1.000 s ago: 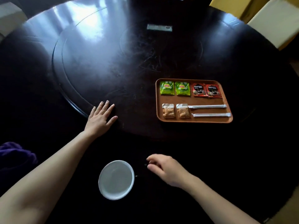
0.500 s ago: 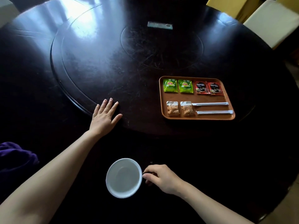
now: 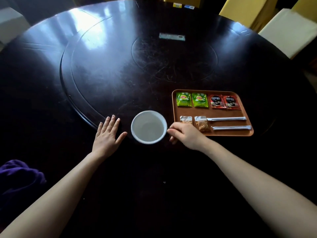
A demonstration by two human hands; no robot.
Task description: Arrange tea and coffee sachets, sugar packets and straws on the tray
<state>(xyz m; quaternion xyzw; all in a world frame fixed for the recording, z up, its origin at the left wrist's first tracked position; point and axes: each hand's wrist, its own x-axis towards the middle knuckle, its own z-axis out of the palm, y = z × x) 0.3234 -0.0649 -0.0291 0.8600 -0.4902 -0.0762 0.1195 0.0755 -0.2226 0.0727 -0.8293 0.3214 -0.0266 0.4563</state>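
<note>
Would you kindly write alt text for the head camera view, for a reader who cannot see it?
A person's right hand holds a white cup by its handle on a dark round table, beside an orange tray with two green tea sachets, two red coffee sachets, two sugar packets and two wrapped straws. The left hand lies flat on the table.

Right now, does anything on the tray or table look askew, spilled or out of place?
Nothing stands out. On the tray, the sachets, sugar packets and straws lie in tidy rows. The white cup, held by the right hand, sits left of the tray and looks empty, with no spill.
</note>
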